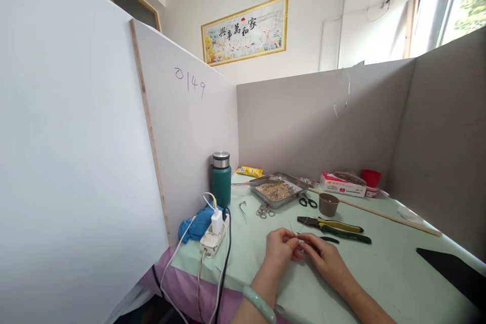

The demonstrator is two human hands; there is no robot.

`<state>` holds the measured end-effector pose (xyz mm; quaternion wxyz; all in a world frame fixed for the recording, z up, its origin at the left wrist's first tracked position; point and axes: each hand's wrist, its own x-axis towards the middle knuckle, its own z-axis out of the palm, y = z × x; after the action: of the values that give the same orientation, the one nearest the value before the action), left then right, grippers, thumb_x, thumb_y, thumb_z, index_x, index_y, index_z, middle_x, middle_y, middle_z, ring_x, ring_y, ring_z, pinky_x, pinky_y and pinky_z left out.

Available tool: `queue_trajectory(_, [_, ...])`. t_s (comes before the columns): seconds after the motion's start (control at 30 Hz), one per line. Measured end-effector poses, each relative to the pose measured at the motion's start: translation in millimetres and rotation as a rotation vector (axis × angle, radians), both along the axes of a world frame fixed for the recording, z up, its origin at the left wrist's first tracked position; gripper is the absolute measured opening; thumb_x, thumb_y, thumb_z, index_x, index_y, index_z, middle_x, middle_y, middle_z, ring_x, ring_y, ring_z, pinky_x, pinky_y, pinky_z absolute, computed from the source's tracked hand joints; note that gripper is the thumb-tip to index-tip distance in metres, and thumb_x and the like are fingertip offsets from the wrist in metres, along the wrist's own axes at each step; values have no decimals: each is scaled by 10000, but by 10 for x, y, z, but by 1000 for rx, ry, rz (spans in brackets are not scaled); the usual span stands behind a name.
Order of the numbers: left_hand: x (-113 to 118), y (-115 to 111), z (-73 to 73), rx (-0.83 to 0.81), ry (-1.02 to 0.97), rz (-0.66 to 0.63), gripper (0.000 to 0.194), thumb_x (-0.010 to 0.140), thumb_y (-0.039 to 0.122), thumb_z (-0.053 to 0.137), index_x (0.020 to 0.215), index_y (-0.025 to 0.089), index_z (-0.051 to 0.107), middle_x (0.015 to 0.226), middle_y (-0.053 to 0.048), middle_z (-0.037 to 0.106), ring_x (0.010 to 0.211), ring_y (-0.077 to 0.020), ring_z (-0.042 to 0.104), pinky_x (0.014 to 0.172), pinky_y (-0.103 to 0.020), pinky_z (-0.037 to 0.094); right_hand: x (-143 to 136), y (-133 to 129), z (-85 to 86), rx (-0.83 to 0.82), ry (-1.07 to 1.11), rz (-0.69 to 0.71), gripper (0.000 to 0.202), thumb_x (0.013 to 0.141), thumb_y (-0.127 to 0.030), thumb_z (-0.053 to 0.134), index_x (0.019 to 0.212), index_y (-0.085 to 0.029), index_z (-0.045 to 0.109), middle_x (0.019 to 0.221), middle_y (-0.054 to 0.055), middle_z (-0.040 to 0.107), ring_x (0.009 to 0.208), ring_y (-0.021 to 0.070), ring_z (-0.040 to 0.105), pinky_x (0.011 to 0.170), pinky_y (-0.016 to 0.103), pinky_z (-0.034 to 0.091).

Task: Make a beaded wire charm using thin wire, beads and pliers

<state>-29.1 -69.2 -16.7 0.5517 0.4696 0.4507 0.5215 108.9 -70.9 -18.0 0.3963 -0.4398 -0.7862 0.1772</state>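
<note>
My left hand and my right hand meet over the green-covered table, fingertips pinched together. Both are closed on thin wire, whose fine ends stick up between the fingers; what else lies in the pinch is too small to make out. Right beside my right hand lie pliers with one yellow and one green handle. A dark curved handle shows partly behind that hand. Farther back are a heap of metal rings and some loose thin wires.
A metal tray of small golden bits stands at the back, near black scissors and a brown cup. A wooden stick runs rightward. On the left are a green bottle and a power strip with cables. Partitions surround the table.
</note>
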Motion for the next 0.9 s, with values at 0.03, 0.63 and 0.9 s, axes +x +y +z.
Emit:
queue_trajectory(0.03, [1, -1, -7, -4, -3, -9, 293, 596, 337, 652, 749, 128, 516, 529, 2, 582, 404, -106, 536, 412, -212, 399, 4, 1, -5, -20, 1, -7, 288, 831, -367, 401, 969, -200, 591, 810, 50, 660, 725, 194, 595, 664, 290, 448])
queue_trajectory(0.63, [-43, -33, -13, -68, 22, -79, 321, 571, 397, 656, 661, 118, 526, 522, -26, 592, 373, -110, 518, 387, -217, 370, -3, -149, -26, 25, -129, -30, 256, 870, -274, 362, 786, -218, 597, 661, 5, 631, 593, 147, 570, 583, 243, 391])
queue_trajectory(0.9, [-57, -8, 204, -120, 60, -76, 308, 531, 354, 704, 667, 111, 574, 514, -23, 589, 437, -114, 548, 447, -221, 412, 32, -184, 78, 117, -141, -114, 254, 863, -272, 369, 819, -228, 616, 732, 11, 658, 648, 156, 595, 607, 247, 409])
